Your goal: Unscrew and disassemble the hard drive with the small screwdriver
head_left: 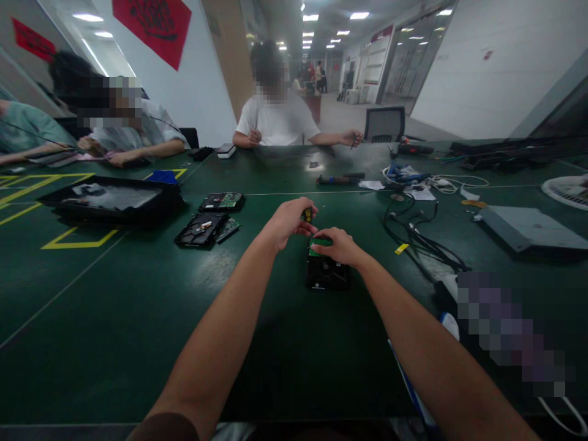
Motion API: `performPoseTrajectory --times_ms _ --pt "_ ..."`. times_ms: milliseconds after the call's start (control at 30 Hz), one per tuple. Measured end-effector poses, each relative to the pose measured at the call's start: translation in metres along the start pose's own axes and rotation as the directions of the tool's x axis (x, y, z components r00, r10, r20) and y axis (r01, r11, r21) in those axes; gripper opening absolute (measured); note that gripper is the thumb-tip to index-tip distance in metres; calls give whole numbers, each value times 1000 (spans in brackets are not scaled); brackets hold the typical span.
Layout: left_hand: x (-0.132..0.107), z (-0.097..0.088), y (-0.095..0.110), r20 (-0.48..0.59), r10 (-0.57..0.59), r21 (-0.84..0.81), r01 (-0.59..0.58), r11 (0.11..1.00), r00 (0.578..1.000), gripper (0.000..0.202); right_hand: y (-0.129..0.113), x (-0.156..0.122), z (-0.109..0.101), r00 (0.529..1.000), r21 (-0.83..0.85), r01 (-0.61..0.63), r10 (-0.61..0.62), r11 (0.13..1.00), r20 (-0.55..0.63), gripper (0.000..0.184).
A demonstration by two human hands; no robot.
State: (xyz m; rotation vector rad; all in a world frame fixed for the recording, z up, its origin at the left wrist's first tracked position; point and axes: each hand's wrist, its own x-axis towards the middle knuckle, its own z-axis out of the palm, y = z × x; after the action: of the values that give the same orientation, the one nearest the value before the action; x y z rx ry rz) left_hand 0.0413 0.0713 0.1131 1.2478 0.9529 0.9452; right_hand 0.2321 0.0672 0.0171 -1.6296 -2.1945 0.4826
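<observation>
Left hand (pixel 291 223) curls around a yellow-and-black screwdriver-like handle (pixel 308 215); right hand (pixel 340 246), partly open, lies over the hard drive (pixel 324 274) beneath it, its grip unclear. Bracing the drive firmly and keeping the tool square to its green circuit board (pixel 318 246) should help prevent slipping.

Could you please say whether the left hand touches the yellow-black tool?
Touching: the head view shows the left hand gripping the yellow-black tool.
</observation>
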Motion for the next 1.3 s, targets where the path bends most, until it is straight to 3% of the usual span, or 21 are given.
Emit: performPoseTrajectory --times_ms 133,367,600,867,1167,1300 --pt "0 -2 1 -24 15 25 -15 1000 1000 25 2 1 1 1000 5 2 -3 1000 14 42" --pt "-2 3 3 32 -67 -104 70 992 997 19 3 1 1 1000 -20 10 -10 1000 14 44" --pt "0 -4 1 -34 16 48 -14 999 999 26 2 0 -1 1000 4 2 -2 1000 27 43" --pt "-1 2 2 63 -64 -66 68 995 996 20 2 1 0 1000 -15 12 -12 1000 15 45" --pt "-2 -2 2 -76 17 24 -15 1000 997 24 2 2 0 1000 -14 5 -5 1000 28 43" --pt "-1 1 3 -47 -14 -15 13 1000 999 21 4 3 1 1000 -11 4 -4 1000 26 43"
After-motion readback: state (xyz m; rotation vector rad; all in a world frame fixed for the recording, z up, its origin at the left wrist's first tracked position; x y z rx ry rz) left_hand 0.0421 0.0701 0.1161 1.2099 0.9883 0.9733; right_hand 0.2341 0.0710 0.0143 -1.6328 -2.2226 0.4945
